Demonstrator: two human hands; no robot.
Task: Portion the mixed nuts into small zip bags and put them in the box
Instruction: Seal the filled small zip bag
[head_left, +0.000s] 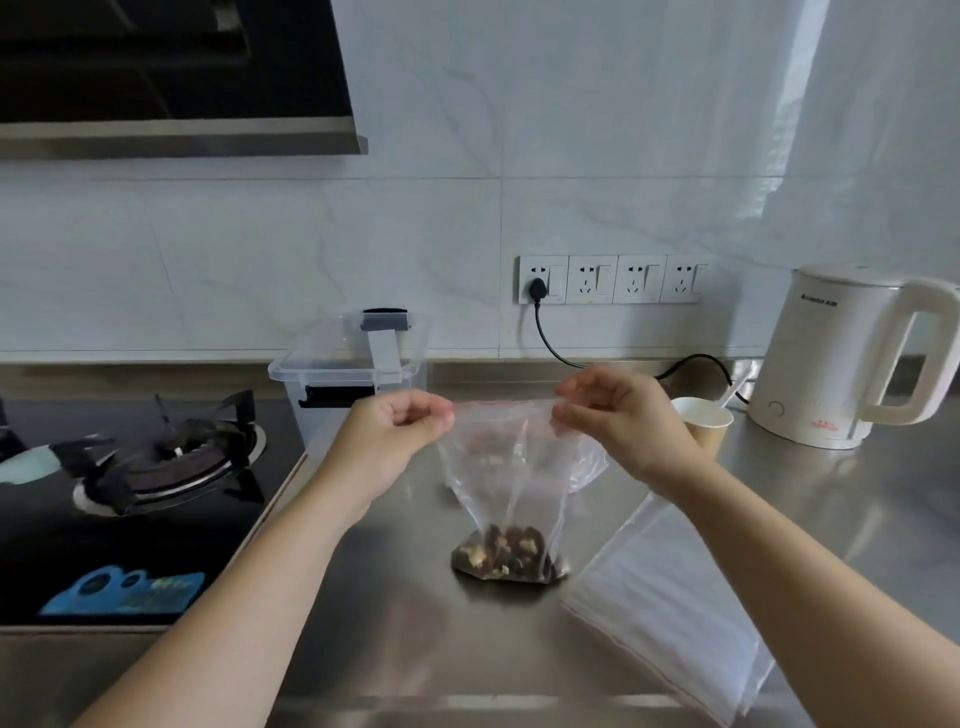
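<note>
Both hands are raised over the steel table (395, 623), each pinching one top corner of a small clear zip bag (506, 467) so that its mouth is stretched flat between them. The left hand (395, 431) has its fingers curled in, thumb and forefinger closed on the bag's left corner; this grip is tight on the plastic. The right hand (618, 410) pinches the opposite corner between thumb and fingertips, the other fingers loosely bent above it. The bag hangs straight down below the two grips, and its bottom touches the table, where a small heap of mixed nuts (511, 553) sits inside it. Behind the left grip, and partly hidden by it, stands a clear plastic box (348, 364) with its lid on and a grey latch at the front. Below the right grip and forearm lies a stack of empty zip bags (670, 597), flat on the table. Just beyond the right grip is a paper cup (701, 421) with a white spoon in it, and farther right a white electric kettle (847, 358). To the left of the left grip is a gas hob (166, 452).
</note>
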